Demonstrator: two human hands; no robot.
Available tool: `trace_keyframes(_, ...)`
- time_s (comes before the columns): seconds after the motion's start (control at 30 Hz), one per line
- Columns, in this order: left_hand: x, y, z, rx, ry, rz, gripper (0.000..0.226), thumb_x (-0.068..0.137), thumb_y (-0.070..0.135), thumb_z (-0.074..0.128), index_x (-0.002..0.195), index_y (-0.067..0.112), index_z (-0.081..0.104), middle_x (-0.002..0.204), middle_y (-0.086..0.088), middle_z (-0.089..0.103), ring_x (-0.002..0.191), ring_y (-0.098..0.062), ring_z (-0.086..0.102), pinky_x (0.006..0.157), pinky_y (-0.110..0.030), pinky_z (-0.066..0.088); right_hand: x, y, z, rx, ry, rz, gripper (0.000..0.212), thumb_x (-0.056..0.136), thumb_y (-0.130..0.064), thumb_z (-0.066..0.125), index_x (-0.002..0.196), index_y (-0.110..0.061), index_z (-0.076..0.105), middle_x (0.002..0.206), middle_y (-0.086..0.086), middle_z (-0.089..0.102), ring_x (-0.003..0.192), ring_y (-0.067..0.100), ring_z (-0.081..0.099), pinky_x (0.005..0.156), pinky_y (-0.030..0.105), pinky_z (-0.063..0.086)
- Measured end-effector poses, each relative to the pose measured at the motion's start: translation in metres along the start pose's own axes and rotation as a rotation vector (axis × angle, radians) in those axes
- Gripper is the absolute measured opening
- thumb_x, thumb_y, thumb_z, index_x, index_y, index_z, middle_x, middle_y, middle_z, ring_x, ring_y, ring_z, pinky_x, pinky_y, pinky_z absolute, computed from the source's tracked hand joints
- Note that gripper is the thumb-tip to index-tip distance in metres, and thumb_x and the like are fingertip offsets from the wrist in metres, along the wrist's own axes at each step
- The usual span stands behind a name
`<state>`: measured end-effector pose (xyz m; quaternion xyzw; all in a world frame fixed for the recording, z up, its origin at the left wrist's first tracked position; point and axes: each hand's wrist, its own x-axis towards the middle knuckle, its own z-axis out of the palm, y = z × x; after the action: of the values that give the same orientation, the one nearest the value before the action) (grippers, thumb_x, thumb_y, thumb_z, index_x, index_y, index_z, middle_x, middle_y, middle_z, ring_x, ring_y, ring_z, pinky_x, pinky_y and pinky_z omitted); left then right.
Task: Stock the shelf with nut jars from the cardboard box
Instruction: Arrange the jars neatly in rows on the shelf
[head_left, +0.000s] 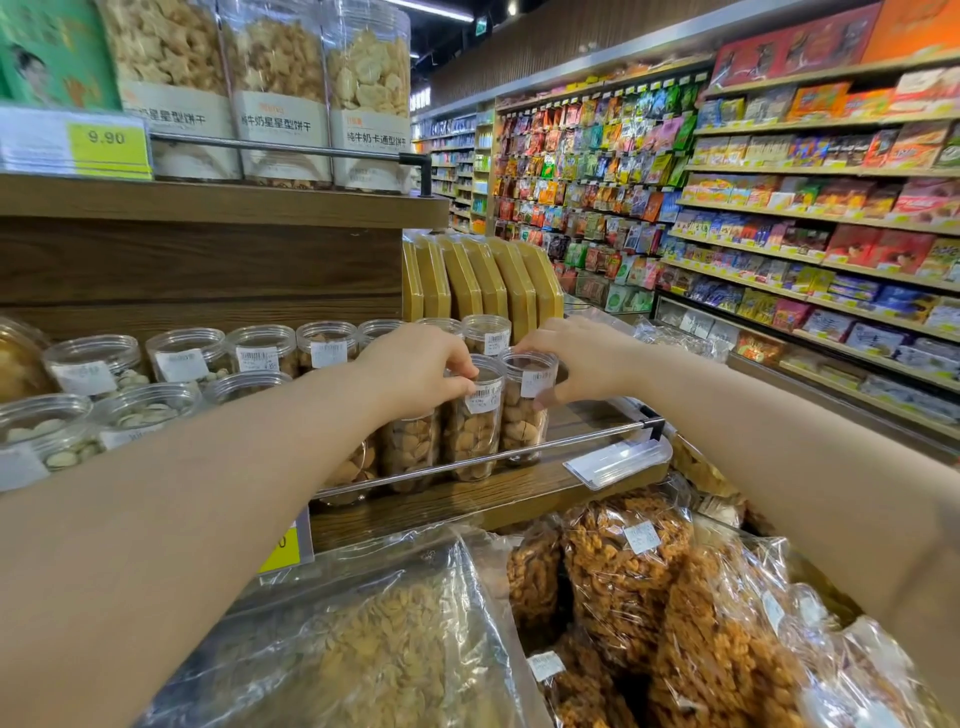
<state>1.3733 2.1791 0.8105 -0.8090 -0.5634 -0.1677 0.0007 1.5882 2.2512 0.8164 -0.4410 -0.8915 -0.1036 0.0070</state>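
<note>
Both hands are on jars at the right end of the front row, just behind the rail (571, 440) of the shelf (467, 499)
- left hand (415, 371): fingers curled down over the lid, pinching the top of the left nut jar (472, 436)
- right hand (579, 364): fingers and thumb wrapped round the lid end of the right nut jar (522, 426)
- neither hand is spread or free

Key relation: both jars stand upright with the long axis vertical, and their bases are behind the rail. They stand side by side and look to be touching. Each hand comes in from above and from its own side, so the grips are top-down on the lids. The right nut jar is the last one in the row. Rightward along the rail from it, shelf board shows.

Judgement: this is the seat-and-square step. Both jars look to be down on the shelf already, so what's left is letting go. Lift straight up off the lids, since any sideways drag tips a tall jar into its neighbour or over the rail. The right hand is nearer the open end, so it's the natural one for the next placement there.

Behind the rail and further back is a second row of jars (485, 335). Leftward along the rail are pistachio jars (145, 410). Below the rail are bagged snacks (623, 571).

The cardboard box is not in view, so I can't tell how much stock remains
</note>
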Motion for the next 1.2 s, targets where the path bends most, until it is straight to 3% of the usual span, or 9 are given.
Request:
trace_keyframes(0.17, -0.008, 0.001, 0.002, -0.016, -0.010, 0.034, 0.034, 0.094, 0.033, 0.055, 0.127, 0.023, 0.059, 0.134, 0.004, 0.056, 0.124, -0.013, 0.049, 0.097, -0.028, 0.039, -0.002, -0.005, -0.008, -0.047, -0.033, 0.038, 0.084, 0.074, -0.061, 0.067, 0.143, -0.028, 0.033, 0.138, 0.002, 0.043, 0.128, 0.024, 0.040, 0.103, 0.046, 0.037)
trace_keyframes(0.33, -0.039, -0.005, -0.007, -0.075, 0.111, 0.038, 0.051, 0.094, 0.031, 0.054, 0.143, 0.029, 0.039, 0.153, 0.008, 0.032, 0.139, -0.011, 0.029, 0.112, -0.032, 0.023, -0.004, -0.028, -0.029, -0.017, 0.022, 0.050, 0.081, 0.081, -0.062, 0.059, 0.147, -0.026, 0.030, 0.145, 0.003, 0.039, 0.131, 0.025, 0.039, 0.103, 0.044, 0.037)
trace_keyframes(0.57, -0.143, -0.044, -0.029, 0.126, 0.186, -0.114, 0.046, 0.093, 0.028, 0.053, 0.138, 0.027, 0.046, 0.144, 0.007, 0.045, 0.132, -0.011, 0.040, 0.107, -0.029, 0.033, -0.005, -0.111, -0.050, 0.042, 0.076, -0.106, 0.067, 0.087, -0.060, 0.050, 0.144, -0.028, 0.036, 0.145, 0.001, 0.042, 0.132, 0.021, 0.040, 0.106, 0.044, 0.037)
trace_keyframes(0.67, -0.191, -0.068, -0.039, 0.243, 0.167, -0.219, 0.050, 0.088, 0.032, 0.057, 0.137, 0.030, 0.048, 0.146, 0.006, 0.043, 0.132, -0.015, 0.043, 0.108, -0.034, 0.036, -0.007, -0.157, -0.055, 0.009, 0.099, -0.185, 0.062, 0.091, -0.055, 0.048, 0.145, -0.028, 0.035, 0.151, -0.001, 0.036, 0.137, 0.019, 0.034, 0.108, 0.042, 0.033)
trace_keyframes(0.83, -0.242, -0.094, -0.061, 0.387, 0.189, -0.320, 0.058, 0.084, 0.026, 0.059, 0.139, 0.030, 0.043, 0.142, 0.004, 0.048, 0.128, -0.019, 0.047, 0.104, -0.040, 0.039, -0.002, -0.230, -0.054, -0.039, 0.161, -0.328, 0.055, 0.092, -0.050, 0.049, 0.141, -0.025, 0.042, 0.144, 0.000, 0.046, 0.132, 0.021, 0.042, 0.106, 0.042, 0.038)
trace_keyframes(0.97, -0.255, -0.112, -0.075, 0.533, 0.040, -0.367, 0.061, 0.091, 0.039, 0.050, 0.147, 0.030, 0.028, 0.152, 0.005, 0.032, 0.140, -0.015, 0.028, 0.114, -0.042, 0.023, 0.009, -0.266, -0.047, 0.022, 0.197, -0.419, 0.050, 0.092, -0.041, 0.053, 0.139, -0.024, 0.045, 0.139, 0.000, 0.051, 0.127, 0.021, 0.047, 0.100, 0.041, 0.043)
trace_keyframes(1.07, -0.260, -0.118, -0.073, 0.608, -0.069, -0.341, 0.064, 0.094, 0.045, 0.043, 0.150, 0.030, 0.016, 0.159, 0.005, 0.015, 0.145, -0.014, 0.014, 0.117, -0.044, 0.009, 0.017, -0.282, -0.038, -0.027, 0.194, -0.444, 0.057, 0.091, -0.038, 0.053, 0.144, -0.022, 0.038, 0.146, 0.002, 0.042, 0.132, 0.022, 0.040, 0.104, 0.042, 0.038)
trace_keyframes(1.13, -0.260, -0.120, -0.073, 0.620, -0.067, -0.321, 0.066, 0.095, 0.043, 0.042, 0.151, 0.027, 0.013, 0.158, 0.003, 0.016, 0.144, -0.014, 0.018, 0.117, -0.042, 0.009, 0.021, -0.287, -0.035, -0.051, 0.195, -0.440, 0.060, 0.091, -0.035, 0.053, 0.145, -0.022, 0.033, 0.149, 0.002, 0.038, 0.134, 0.022, 0.038, 0.107, 0.043, 0.034)
trace_keyframes(1.2, -0.254, -0.120, -0.076, 0.633, -0.030, -0.294, 0.063, 0.095, 0.038, 0.043, 0.151, 0.022, 0.017, 0.154, 0.001, 0.028, 0.139, -0.015, 0.029, 0.116, -0.038, 0.014, 0.026, -0.290, -0.035, -0.040, 0.228, -0.428, 0.058, 0.091, -0.031, 0.055, 0.144, -0.022, 0.035, 0.143, 0.001, 0.045, 0.130, 0.022, 0.043, 0.102, 0.040, 0.037)
